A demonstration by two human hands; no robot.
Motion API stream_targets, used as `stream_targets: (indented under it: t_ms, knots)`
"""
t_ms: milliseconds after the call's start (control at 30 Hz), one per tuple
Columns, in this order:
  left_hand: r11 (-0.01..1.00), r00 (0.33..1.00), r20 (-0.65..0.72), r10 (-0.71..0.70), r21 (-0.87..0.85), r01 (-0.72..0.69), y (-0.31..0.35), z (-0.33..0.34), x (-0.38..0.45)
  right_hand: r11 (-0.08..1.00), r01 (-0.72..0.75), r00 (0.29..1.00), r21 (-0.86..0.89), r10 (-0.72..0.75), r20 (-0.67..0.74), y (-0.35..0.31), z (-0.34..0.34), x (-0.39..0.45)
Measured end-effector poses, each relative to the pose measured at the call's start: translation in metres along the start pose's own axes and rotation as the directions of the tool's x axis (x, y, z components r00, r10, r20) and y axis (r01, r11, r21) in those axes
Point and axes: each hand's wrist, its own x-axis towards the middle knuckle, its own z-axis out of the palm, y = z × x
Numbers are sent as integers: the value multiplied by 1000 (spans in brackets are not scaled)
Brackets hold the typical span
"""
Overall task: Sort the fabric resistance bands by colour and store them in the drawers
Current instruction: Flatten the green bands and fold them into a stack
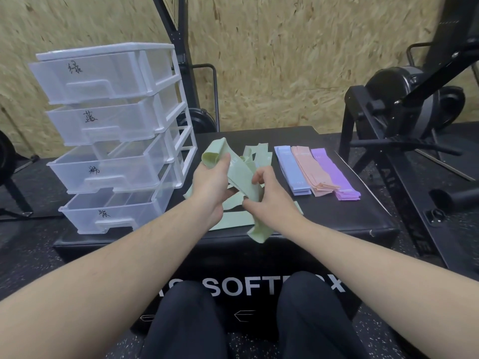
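Drawer unit (111, 136): four drawers pulled out, to your left on the table (337, 218) | green bands (241, 174): long axis slanting away-left, above table centre | left hand (215, 185), nearer the drawers, grips the upper end | right hand (269, 200) pinches the lower end.

Even indoor light, soft shadows, wide-angle edge warp, slight blur.
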Motion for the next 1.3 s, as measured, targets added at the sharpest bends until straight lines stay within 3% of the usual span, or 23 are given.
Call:
stream_targets:
  t_ms: [133,233,300,500,633,833,1033,1133,1300]
  knots:
    - [997,997,-34,68,33,-67,7,-8,2,990,12,1000,142,-8,-26,7,-9,6]
    - [999,1000,-6,27,-17,-27,8,-13,2,930,-35,999,367,44,-17,8,-16,13]
    - [999,1000,-1,14,-32,-15,9,-15,2,911,-71,997,407,68,22,9,-22,19]
    - [1000,999,-46,14,-18,-15,3,-27,10,995,-15,980,98,-5,201,16,-35,20]
    - [998,993,-107,50,41,-46,-3,-41,16,994,30,977,-107,-7,214,24,-46,21]
    - [995,999,-35,-7,102,10,-16,-55,22,984,16,964,-177,32,264,34,-48,28]
    - [975,998,-53,-40,218,50,-38,-78,37,932,164,909,-323,-16,416,58,-55,37]
    - [944,999,-35,-38,326,48,-52,-92,43,944,141,922,-299,-15,386,69,-53,44]
    - [759,981,82,175,624,-187,-74,-103,49,898,227,920,-377,-71,385,90,-45,55]
